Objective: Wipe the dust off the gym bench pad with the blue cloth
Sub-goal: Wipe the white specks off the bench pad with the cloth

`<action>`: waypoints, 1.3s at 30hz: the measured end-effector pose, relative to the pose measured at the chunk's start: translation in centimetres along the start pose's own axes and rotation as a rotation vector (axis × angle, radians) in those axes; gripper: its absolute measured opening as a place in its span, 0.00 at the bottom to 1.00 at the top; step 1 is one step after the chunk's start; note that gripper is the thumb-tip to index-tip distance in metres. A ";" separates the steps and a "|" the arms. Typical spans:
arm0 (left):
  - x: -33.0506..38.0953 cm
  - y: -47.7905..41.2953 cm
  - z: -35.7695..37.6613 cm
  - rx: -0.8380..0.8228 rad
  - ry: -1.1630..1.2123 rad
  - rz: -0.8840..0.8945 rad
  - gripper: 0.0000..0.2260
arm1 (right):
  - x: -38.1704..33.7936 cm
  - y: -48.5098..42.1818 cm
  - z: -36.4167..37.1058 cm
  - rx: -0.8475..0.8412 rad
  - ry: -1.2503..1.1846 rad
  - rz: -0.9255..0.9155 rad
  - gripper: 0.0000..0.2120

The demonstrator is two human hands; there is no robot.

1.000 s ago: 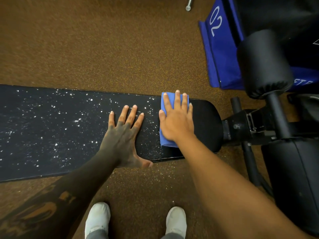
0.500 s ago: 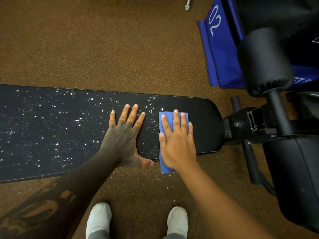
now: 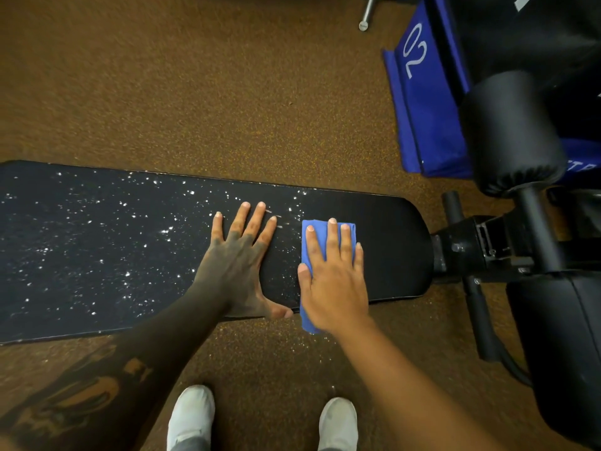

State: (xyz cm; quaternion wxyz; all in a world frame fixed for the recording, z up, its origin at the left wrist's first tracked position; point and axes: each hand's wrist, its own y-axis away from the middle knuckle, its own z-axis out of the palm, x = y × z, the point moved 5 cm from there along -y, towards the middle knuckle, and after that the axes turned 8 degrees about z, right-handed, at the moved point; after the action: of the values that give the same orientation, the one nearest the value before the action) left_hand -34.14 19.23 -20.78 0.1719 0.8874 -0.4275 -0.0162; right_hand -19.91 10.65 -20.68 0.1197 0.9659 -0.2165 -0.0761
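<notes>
The long black bench pad [image 3: 393, 255] lies across the view, speckled with white dust [image 3: 97, 242] over its left and middle parts; its right end looks clean. The folded blue cloth [image 3: 308, 322] lies on the pad to the right of centre and hangs over the near edge. My right hand [image 3: 335, 281] presses flat on the cloth, thumb at its left edge. My left hand [image 3: 237, 265] rests flat on the pad just left of the cloth, fingers spread, holding nothing.
The black bench frame [image 3: 471, 249] joins the pad's right end, with a black roller pad [image 3: 510, 131] and another black cushion [image 3: 559, 353] beside it. A blue bag marked "02" [image 3: 422, 109] stands at the back right. My white shoes [image 3: 192, 415] stand on brown speckled floor [image 3: 195, 92].
My right hand has dragged the cloth from the pad's far edge toward me, so it now overhangs the near edge. The left hand has stayed in place.
</notes>
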 end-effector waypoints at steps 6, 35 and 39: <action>-0.1 0.0 -0.1 -0.001 0.006 0.006 0.71 | -1.7 -9.0 -1.7 0.023 0.006 0.025 0.29; -2.2 1.6 -0.2 -0.028 0.012 0.005 0.73 | -3.0 -5.7 -1.4 0.000 -0.010 -0.001 0.28; -2.1 1.7 -0.2 -0.022 0.010 0.009 0.73 | -4.4 -10.4 -1.8 -0.007 -0.035 0.120 0.27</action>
State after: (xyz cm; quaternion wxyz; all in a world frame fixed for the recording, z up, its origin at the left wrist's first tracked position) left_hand -36.73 19.97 -20.32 0.1841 0.8835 -0.4305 -0.0157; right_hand -19.28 22.05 -21.33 0.1237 0.9493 -0.2759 -0.0863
